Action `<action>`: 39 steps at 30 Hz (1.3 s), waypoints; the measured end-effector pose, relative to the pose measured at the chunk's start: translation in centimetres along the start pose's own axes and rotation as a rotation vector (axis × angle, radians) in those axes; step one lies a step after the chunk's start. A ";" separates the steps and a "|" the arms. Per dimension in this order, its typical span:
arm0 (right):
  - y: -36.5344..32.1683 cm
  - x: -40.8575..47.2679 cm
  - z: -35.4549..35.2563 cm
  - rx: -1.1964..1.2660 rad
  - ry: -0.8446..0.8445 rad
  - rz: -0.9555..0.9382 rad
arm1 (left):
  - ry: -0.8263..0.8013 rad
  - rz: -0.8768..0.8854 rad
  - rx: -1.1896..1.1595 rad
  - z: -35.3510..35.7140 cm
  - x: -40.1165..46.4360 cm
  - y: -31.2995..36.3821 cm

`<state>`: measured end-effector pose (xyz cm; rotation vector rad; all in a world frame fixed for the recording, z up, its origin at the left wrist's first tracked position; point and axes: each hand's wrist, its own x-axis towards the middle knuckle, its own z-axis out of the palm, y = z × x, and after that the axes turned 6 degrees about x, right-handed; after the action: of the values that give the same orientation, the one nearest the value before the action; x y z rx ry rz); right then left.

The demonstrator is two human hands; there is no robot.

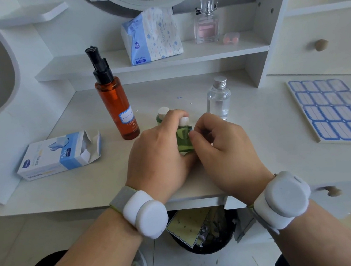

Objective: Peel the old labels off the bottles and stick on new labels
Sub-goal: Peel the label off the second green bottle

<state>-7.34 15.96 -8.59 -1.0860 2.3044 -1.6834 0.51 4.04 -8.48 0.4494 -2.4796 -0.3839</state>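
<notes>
A small green bottle with a white cap stands at the desk's middle front. My left hand grips it from the left, fingers curled over the cap. My right hand pinches at the bottle's right side with thumb and forefinger; what it pinches is too small to tell. A second small green bottle stands just behind, half hidden. An amber pump bottle with a blue-framed new label stands to the left. A clear bottle with a silver cap stands to the right. A sheet of blue labels lies far right.
An open white and blue box lies at the left of the desk. On the shelf behind are a tissue pack and a pink perfume bottle. A black waste bin with scraps sits under the desk edge.
</notes>
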 end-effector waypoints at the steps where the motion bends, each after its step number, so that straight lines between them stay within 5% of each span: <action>1: 0.1 0.0 0.1 -0.019 0.001 -0.012 | 0.003 0.005 0.007 0.0 0.0 0.0; 39: -0.3 0.2 -0.6 0.021 -0.043 0.057 | -0.081 -0.060 -0.086 0.0 -0.1 0.2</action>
<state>-7.60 16.28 -8.03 -1.0314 2.2645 -1.6435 0.56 4.29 -8.48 0.4818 -2.5206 -0.5407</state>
